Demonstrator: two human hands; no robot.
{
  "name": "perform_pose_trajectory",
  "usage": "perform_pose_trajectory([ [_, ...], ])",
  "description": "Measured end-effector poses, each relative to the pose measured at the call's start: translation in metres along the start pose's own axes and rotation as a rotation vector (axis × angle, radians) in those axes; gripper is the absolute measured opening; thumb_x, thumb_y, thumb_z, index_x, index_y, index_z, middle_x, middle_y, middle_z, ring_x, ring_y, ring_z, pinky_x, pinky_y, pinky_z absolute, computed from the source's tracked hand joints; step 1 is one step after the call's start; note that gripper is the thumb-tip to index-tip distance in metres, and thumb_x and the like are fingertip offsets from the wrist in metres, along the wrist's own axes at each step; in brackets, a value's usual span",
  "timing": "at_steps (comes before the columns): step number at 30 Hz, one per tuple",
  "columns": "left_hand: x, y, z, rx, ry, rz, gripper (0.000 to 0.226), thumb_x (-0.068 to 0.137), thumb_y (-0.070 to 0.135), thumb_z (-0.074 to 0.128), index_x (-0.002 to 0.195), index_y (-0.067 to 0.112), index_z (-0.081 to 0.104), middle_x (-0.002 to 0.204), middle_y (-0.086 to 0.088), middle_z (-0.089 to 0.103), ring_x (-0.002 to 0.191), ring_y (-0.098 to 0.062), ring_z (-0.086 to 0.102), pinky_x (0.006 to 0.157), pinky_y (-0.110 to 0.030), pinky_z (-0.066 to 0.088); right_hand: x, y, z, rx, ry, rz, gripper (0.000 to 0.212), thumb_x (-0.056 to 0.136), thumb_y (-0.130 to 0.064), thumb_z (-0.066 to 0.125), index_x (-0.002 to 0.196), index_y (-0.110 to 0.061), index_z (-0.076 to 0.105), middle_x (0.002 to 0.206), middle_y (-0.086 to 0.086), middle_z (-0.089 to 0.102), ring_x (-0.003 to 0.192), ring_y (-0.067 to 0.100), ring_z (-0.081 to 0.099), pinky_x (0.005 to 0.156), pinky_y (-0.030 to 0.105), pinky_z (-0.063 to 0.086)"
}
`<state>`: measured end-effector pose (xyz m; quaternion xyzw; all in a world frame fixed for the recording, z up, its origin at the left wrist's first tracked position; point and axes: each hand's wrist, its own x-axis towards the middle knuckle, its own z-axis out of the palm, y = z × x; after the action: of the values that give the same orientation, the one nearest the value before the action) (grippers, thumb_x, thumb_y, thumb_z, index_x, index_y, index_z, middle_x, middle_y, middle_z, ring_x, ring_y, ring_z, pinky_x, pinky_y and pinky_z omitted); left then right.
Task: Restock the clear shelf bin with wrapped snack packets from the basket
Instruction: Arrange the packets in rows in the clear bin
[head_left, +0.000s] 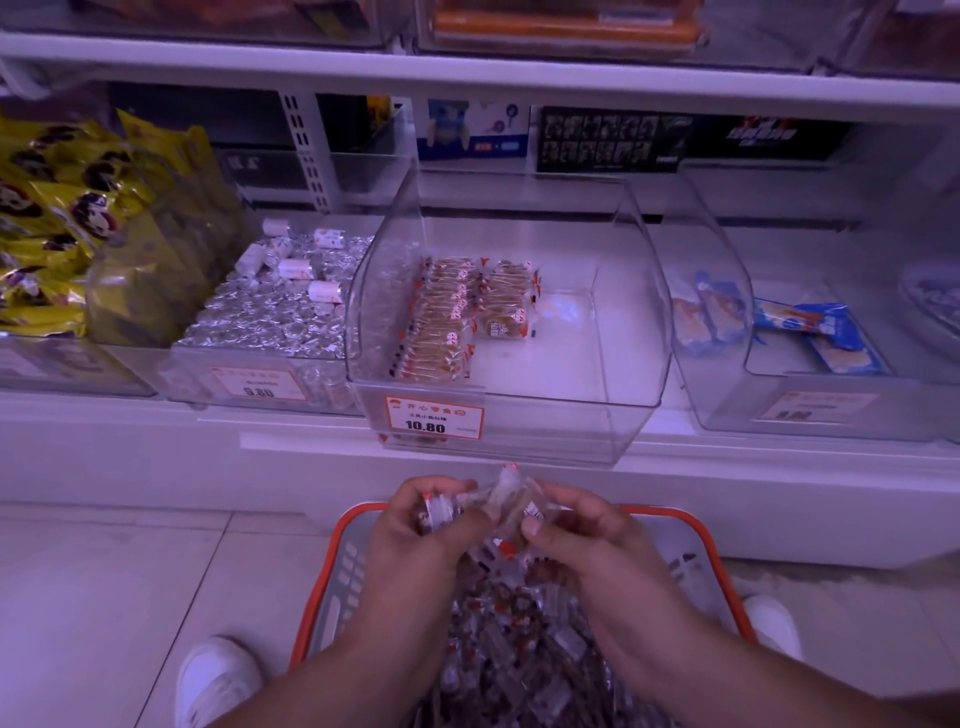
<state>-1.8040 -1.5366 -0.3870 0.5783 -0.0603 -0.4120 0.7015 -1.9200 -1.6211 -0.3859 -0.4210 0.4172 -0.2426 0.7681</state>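
Packets are being gathered at this stage: a small bunch of wrapped snack packets (470, 506) is held between both hands directly above the orange-rimmed basket (691, 525). The left hand (421, 525) is curled round several packets, with its fingertips closed over their ends; the right hand (576, 525) pinches the clear wrapper of a packet between thumb and fingers, touching the same bunch. Below and behind the hands, the basket is heaped with more packets of the same kind. Ahead of and above the hands, the clear shelf bin (639, 322) is seen with its price label (434, 418) nearest them; two short rows of packets (457, 317) lie at its left side, and the part ahead of the right hand is bare. The bunch seems to be squared up before loading. The next move is judged to call for a lift forward over the bin's front lip and a placement beside the existing rows, edge-on to match.
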Motion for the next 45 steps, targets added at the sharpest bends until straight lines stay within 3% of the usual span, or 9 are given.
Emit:
perform_pose_trajectory([
  [5, -0.004, -0.003, 0.003, -0.014, -0.06, 0.05, 0.036, 0.058, 0.01, 0.09, 0.083, 0.017, 0.065, 0.105, -0.007, 0.076, 0.088, -0.036, 0.07, 0.077, -0.046, 0.047, -0.005, 0.001, 0.01, 0.311, -0.083, 0.196, 0.027, 0.079, -0.005, 0.064, 0.105, -0.005, 0.068, 0.102, 0.021, 0.066, 0.081, 0.023, 0.066, 0.067, 0.035, 0.058],
  [12, -0.018, -0.015, 0.007, 0.351, -0.107, 0.377, 0.028, 0.076, 0.052, 0.065, 0.091, 0.028, 0.062, 0.095, 0.006, 0.072, 0.082, -0.011, 0.069, 0.071, -0.032, 0.052, -0.004, -0.01, 0.009, 0.395, -0.394, 0.291, 0.028, 0.075, -0.026, 0.055, 0.097, -0.016, 0.07, 0.09, 0.011, 0.069, 0.074, 0.025, 0.066, 0.067, 0.038, 0.05],
  [18, -0.007, -0.001, 0.004, 0.301, -0.224, 0.23, 0.034, 0.086, 0.06, 0.063, 0.119, 0.053, 0.058, 0.124, 0.016, 0.067, 0.113, 0.0, 0.063, 0.087, -0.017, 0.05, -0.003, -0.019, 0.01, 0.312, -0.393, 0.226, 0.036, 0.076, -0.023, 0.059, 0.105, -0.009, 0.073, 0.087, 0.01, 0.067, 0.068, 0.025, 0.065, 0.068, 0.04, 0.055],
  [23, 0.002, 0.004, 0.007, 0.234, -0.184, 0.25, 0.045, 0.077, 0.047, 0.062, 0.121, 0.035, 0.064, 0.115, 0.019, 0.07, 0.105, 0.005, 0.065, 0.078, -0.006, 0.047, -0.014, -0.013, 0.022, 0.262, -0.448, 0.284, 0.039, 0.083, -0.019, 0.053, 0.116, -0.004, 0.069, 0.106, 0.015, 0.072, 0.084, 0.027, 0.071, 0.076, 0.041, 0.056],
  [28, -0.005, -0.002, 0.01, 0.307, -0.069, 0.422, 0.024, 0.091, 0.044, 0.064, 0.1, 0.022, 0.067, 0.089, 0.003, 0.074, 0.079, -0.002, 0.068, 0.068, -0.011, 0.05, -0.016, -0.01, 0.024, 0.276, -0.437, 0.284, 0.033, 0.089, -0.016, 0.049, 0.112, -0.006, 0.07, 0.11, 0.015, 0.072, 0.088, 0.025, 0.072, 0.07, 0.037, 0.059],
  [33, 0.001, 0.006, 0.009, 0.203, -0.092, 0.177, 0.034, 0.091, 0.059, 0.047, 0.112, 0.041, 0.065, 0.111, 0.01, 0.074, 0.106, -0.014, 0.07, 0.095, -0.047, 0.053, -0.008, -0.018, 0.019, 0.322, -0.385, 0.19, 0.039, 0.086, -0.012, 0.053, 0.119, 0.004, 0.065, 0.123, 0.027, 0.064, 0.101, 0.035, 0.067, 0.085, 0.046, 0.058],
  [36, 0.001, 0.011, 0.007, 0.143, -0.094, 0.065, 0.021, 0.098, 0.046, 0.052, 0.112, 0.043, 0.068, 0.114, 0.004, 0.074, 0.099, -0.013, 0.071, 0.082, -0.033, 0.056, -0.004, -0.022, 0.015, 0.278, -0.313, 0.088, 0.043, 0.082, -0.013, 0.06, 0.121, 0.006, 0.063, 0.126, 0.032, 0.061, 0.107, 0.042, 0.062, 0.094, 0.056, 0.05],
  [40, -0.007, 0.007, 0.019, -0.013, -0.149, -0.147, 0.043, 0.097, 0.046, 0.048, 0.118, 0.017, 0.072, 0.116, -0.009, 0.074, 0.105, -0.023, 0.071, 0.077, -0.031, 0.059, -0.01, -0.011, 0.02, -0.038, -0.216, -0.097, 0.038, 0.084, -0.016, 0.066, 0.122, -0.018, 0.067, 0.113, 0.003, 0.074, 0.106, 0.018, 0.07, 0.08, 0.03, 0.058],
  [45, -0.008, 0.001, 0.02, -0.21, -0.134, -0.262, 0.063, 0.098, 0.057, 0.034, 0.113, 0.011, 0.075, 0.111, -0.016, 0.074, 0.104, -0.028, 0.072, 0.093, -0.038, 0.053, -0.013, 0.008, 0.02, -0.833, -0.226, -0.381, 0.08, 0.088, -0.054, 0.05, 0.144, -0.052, -0.008, 0.153, -0.018, 0.03, 0.142, 0.0, 0.026, 0.118, 0.023, 0.02],
])
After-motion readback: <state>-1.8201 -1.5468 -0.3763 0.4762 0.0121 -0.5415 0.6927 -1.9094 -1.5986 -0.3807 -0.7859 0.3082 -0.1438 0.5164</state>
